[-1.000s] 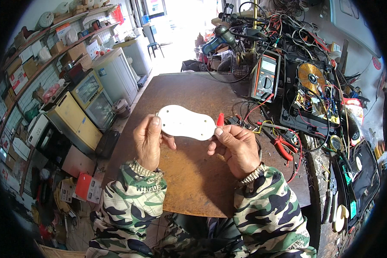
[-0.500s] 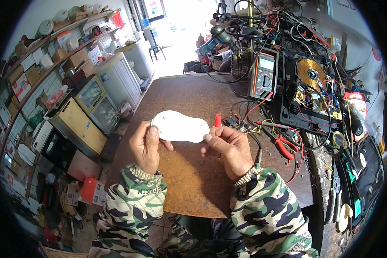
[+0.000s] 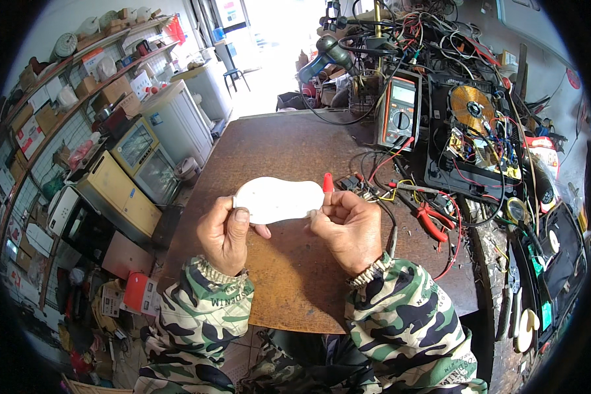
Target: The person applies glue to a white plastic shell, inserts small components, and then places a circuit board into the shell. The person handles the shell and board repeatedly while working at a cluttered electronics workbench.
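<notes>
Head view is showing two bare hands working over a brown table (image 3: 269,141). The left hand (image 3: 223,233) is grasping the wide left end of a white, waisted, flat piece (image 3: 279,200), its thumb lying along the near left edge and its other fingers curling underneath. The right hand (image 3: 349,230) is pinching the narrower right end between thumb and bent fingers. The white piece is hanging between both hands, over the middle of the table, its broad face turning upward. A red pointed piece (image 3: 328,182) is standing up just beyond the right fingers; whether that hand is also gripping it, I cannot tell. To the right, red-handled pliers (image 3: 433,223) are lying near some thin wires. Farther off, a multimeter (image 3: 399,115) is leaning at the far right, beside an opened black appliance (image 3: 440,167) whose copper coil (image 3: 471,108) is showing. At the far left, loaded shelves (image 3: 79,62) are lining the wall
</notes>
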Available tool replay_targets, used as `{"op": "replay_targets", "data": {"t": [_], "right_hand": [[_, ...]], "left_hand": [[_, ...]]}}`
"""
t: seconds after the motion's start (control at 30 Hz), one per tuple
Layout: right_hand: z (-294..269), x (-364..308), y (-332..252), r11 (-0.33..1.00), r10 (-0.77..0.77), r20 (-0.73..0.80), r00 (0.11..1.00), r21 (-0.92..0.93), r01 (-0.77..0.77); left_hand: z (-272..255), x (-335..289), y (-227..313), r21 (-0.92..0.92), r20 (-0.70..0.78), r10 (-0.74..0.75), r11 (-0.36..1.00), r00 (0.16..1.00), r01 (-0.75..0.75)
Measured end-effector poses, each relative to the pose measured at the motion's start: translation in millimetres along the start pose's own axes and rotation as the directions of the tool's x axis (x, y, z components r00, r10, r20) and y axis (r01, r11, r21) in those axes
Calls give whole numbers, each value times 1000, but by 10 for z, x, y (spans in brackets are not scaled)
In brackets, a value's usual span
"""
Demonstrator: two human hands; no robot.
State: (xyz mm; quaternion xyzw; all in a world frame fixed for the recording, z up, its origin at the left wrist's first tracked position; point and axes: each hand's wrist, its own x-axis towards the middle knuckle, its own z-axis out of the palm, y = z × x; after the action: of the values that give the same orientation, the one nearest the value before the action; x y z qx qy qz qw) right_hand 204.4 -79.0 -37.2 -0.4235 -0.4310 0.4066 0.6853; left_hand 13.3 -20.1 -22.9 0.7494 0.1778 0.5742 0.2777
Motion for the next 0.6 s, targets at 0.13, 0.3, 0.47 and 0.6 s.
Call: {"op": "replay_targets", "data": {"t": [0.13,0.3,0.47,0.6], "right_hand": [[13,-23,-37,995,-6,-23,1000,99,9],[24,-38,-47,995,-30,41,999,97,26],[24,-61,-43,983,-163,182,970,-55,175],[18,-93,-59,915,-280,190,941,-244,321]], "left_hand": [[-24,33,-16,-135,-39,-94,987,995,88],[-49,93,-51,-287,-43,-230,935,972,208],[-87,123,-118,-350,7,-424,847,905,400],[-97,109,-182,-413,67,-469,790,881,453]]}}
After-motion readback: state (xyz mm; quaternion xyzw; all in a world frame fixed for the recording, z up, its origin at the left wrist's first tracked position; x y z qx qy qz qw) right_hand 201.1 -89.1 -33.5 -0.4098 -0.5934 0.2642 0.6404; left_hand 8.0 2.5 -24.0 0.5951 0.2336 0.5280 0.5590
